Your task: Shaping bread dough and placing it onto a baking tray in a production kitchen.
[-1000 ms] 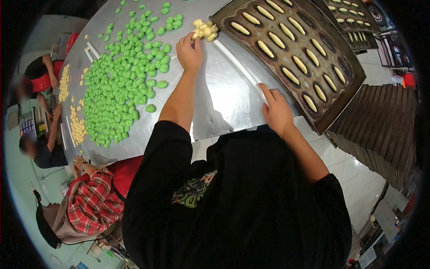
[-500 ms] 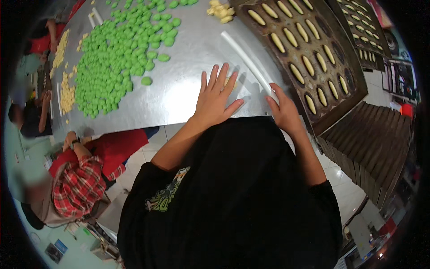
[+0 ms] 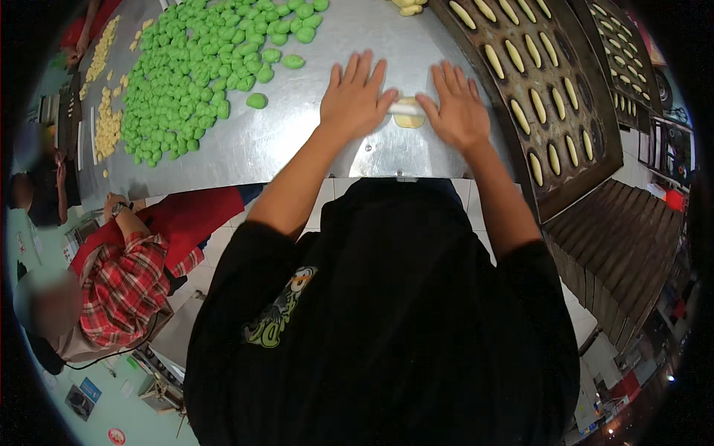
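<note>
A white rolling pin [image 3: 406, 109] lies crosswise on the metal table, over a small flattened piece of pale yellow dough [image 3: 408, 122]. My left hand [image 3: 351, 100] lies flat over the pin's left part, fingers stretched forward and apart. Over its right part my right hand [image 3: 460, 111] is spread the same way, open. Both palms hide the ends of the pin; only its middle shows between my thumbs. Left of my hands is a big spread of green balls [image 3: 186, 82], with one single green ball [image 3: 256, 100] nearest to me.
Yellow dough pieces [image 3: 407, 6] sit at the table's far edge. On the right, a dark baking tray [image 3: 554, 137] holds rows of pale elongated dough pieces, above stacked dark trays [image 3: 613, 249]. A person in a checked shirt [image 3: 123, 290] is at the left, by more yellow pieces [image 3: 106, 134].
My right hand has swung the rolling pin from upright at the right to crosswise over the dough and let its fingers open. My left hand has moved forward off the dough onto the pin.
</note>
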`<act>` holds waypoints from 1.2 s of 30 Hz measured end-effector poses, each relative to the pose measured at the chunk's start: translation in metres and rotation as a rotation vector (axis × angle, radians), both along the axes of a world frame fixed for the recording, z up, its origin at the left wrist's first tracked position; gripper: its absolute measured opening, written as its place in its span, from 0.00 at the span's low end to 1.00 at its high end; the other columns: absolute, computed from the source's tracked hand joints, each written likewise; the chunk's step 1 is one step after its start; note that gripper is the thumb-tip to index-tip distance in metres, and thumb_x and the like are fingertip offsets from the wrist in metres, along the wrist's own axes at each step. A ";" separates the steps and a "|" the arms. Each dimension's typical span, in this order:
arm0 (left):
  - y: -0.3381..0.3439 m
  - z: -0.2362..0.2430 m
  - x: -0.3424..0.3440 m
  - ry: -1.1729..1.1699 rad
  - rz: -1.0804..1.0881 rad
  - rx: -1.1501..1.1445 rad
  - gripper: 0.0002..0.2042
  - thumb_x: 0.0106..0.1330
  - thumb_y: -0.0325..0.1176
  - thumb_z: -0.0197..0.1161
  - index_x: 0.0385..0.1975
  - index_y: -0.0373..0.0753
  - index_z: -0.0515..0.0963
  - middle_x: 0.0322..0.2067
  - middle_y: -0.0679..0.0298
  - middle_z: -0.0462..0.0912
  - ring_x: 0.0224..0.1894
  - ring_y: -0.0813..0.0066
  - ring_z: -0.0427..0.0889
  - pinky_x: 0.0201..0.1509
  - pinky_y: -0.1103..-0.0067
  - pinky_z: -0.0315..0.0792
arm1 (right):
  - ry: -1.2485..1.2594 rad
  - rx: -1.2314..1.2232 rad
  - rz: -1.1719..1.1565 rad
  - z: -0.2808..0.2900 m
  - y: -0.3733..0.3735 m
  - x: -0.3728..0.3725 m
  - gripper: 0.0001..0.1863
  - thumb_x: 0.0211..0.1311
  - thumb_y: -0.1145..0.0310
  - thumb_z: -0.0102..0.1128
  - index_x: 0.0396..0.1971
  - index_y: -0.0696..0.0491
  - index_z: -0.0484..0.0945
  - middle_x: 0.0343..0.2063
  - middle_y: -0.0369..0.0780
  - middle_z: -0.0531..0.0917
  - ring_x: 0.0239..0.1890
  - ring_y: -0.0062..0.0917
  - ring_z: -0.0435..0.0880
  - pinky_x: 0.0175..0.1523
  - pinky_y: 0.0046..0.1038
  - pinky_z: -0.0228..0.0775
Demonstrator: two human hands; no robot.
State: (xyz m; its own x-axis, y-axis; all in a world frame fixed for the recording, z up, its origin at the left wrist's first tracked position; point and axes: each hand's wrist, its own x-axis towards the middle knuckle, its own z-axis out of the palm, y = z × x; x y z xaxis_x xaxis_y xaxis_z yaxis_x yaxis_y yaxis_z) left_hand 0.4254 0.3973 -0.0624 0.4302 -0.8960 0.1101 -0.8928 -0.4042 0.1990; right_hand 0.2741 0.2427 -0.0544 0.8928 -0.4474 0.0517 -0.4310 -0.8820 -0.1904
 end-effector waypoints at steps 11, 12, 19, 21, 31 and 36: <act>0.036 0.001 -0.044 0.080 0.008 -0.130 0.35 0.64 0.56 0.55 0.65 0.37 0.63 0.69 0.48 0.55 0.71 0.48 0.52 0.70 0.51 0.44 | -0.211 -0.177 -0.015 -0.004 0.036 -0.036 0.30 0.61 0.48 0.55 0.59 0.49 0.72 0.62 0.45 0.69 0.64 0.43 0.65 0.67 0.47 0.53; 0.050 0.003 -0.056 0.172 -0.015 -0.177 0.36 0.64 0.55 0.56 0.65 0.35 0.62 0.69 0.47 0.55 0.71 0.48 0.52 0.70 0.51 0.44 | -0.221 -0.175 -0.012 0.000 0.048 -0.046 0.27 0.61 0.51 0.56 0.58 0.49 0.74 0.60 0.44 0.71 0.62 0.42 0.68 0.65 0.47 0.55; 0.095 0.005 -0.082 0.215 -0.167 -0.030 0.44 0.59 0.60 0.59 0.67 0.32 0.57 0.69 0.45 0.52 0.72 0.48 0.50 0.71 0.51 0.43 | -0.227 0.055 -0.124 0.004 0.043 -0.101 0.27 0.56 0.76 0.57 0.58 0.47 0.74 0.47 0.40 0.78 0.48 0.37 0.74 0.53 0.38 0.64; 0.078 0.009 -0.072 0.270 -0.119 -0.074 0.47 0.57 0.61 0.60 0.67 0.31 0.55 0.70 0.44 0.50 0.72 0.48 0.49 0.72 0.52 0.41 | -0.263 -0.069 -0.180 0.003 0.025 -0.092 0.27 0.57 0.78 0.54 0.60 0.51 0.70 0.54 0.46 0.74 0.56 0.43 0.72 0.62 0.41 0.60; -0.005 -0.005 -0.042 0.103 -0.185 0.027 0.56 0.49 0.70 0.58 0.69 0.31 0.51 0.71 0.49 0.50 0.74 0.56 0.46 0.73 0.54 0.38 | -0.143 0.107 0.045 -0.019 0.035 0.005 0.39 0.67 0.45 0.44 0.67 0.61 0.57 0.68 0.52 0.59 0.71 0.44 0.54 0.72 0.50 0.37; 0.071 0.011 -0.071 0.265 -0.322 -0.042 0.46 0.56 0.62 0.59 0.67 0.33 0.56 0.70 0.51 0.55 0.72 0.55 0.52 0.72 0.52 0.42 | -0.012 0.118 0.187 -0.004 0.074 -0.063 0.41 0.65 0.44 0.47 0.68 0.59 0.55 0.69 0.51 0.55 0.72 0.42 0.52 0.72 0.50 0.37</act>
State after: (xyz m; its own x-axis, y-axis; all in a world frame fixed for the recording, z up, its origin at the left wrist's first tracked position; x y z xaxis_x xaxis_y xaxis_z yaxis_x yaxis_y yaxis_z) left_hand 0.3546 0.4684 -0.0517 0.1472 -0.9864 0.0727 -0.8879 -0.0994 0.4491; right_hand 0.2109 0.3169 -0.0581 0.9606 -0.2772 0.0198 -0.2586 -0.9177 -0.3016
